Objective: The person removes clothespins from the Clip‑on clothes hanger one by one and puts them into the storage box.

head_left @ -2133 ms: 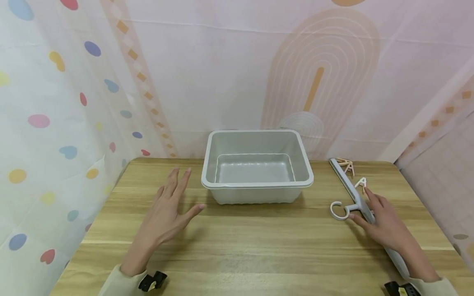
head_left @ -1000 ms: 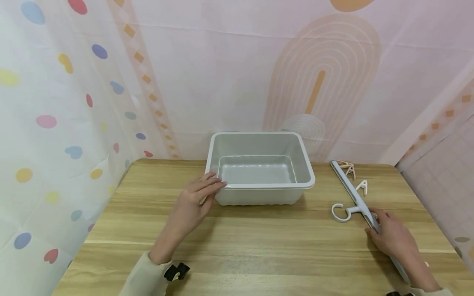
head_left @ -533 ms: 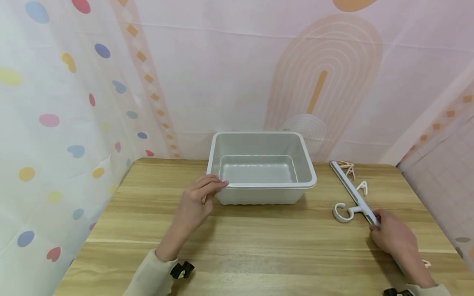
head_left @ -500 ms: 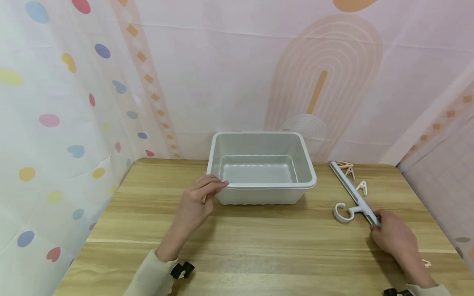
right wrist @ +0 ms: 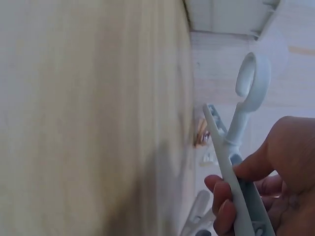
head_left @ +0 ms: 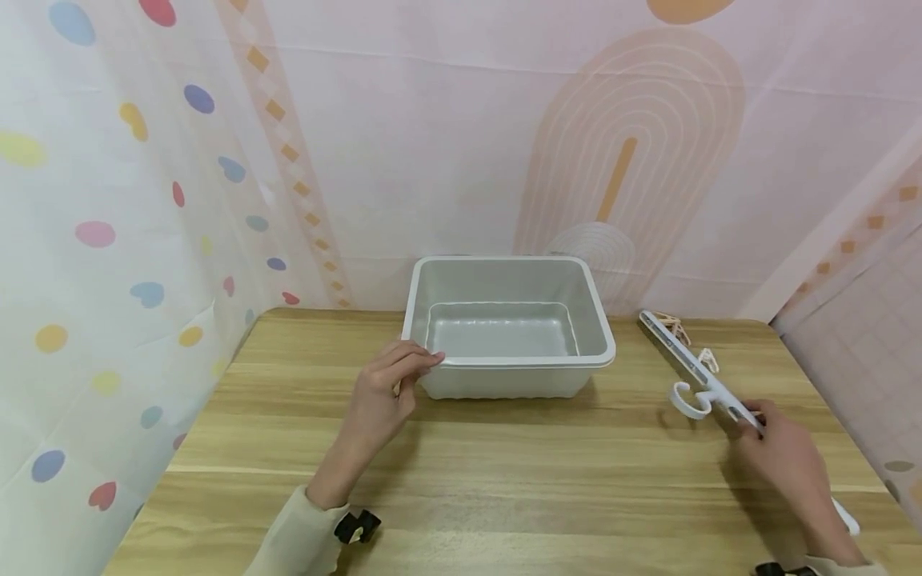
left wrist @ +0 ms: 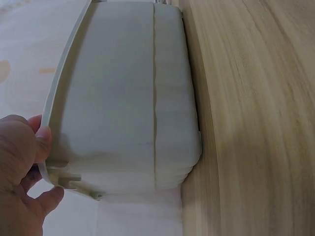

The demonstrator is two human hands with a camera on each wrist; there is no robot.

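Observation:
The fingers of my left hand [head_left: 382, 392] pinch the front left corner of a pale grey plastic basin [head_left: 504, 362]; in the left wrist view, thumb and fingertips lie at its rim [left wrist: 55, 96]. My right hand [head_left: 788, 460] grips a light grey hanger bar [head_left: 677, 350] near its middle, thumb on the bar in the right wrist view. The curled hook [right wrist: 261, 86] sticks out from the bar ahead of the thumb. The bar is tilted over the table, and its near end shows beyond the right wrist. My palm hides part of it.
Peach clips [head_left: 675, 330] and a white clip [head_left: 709, 360] are beside the bar's far half. A pale clip [right wrist: 198, 212] shows below the bar in the right wrist view. The wooden table [head_left: 519, 480] ends at a patterned curtain [head_left: 432, 160] behind the basin.
My left hand has come right onto the basin's corner. My right hand has slid down the hanger, taken hold of it and raised it slightly, turning the hook up and rightward.

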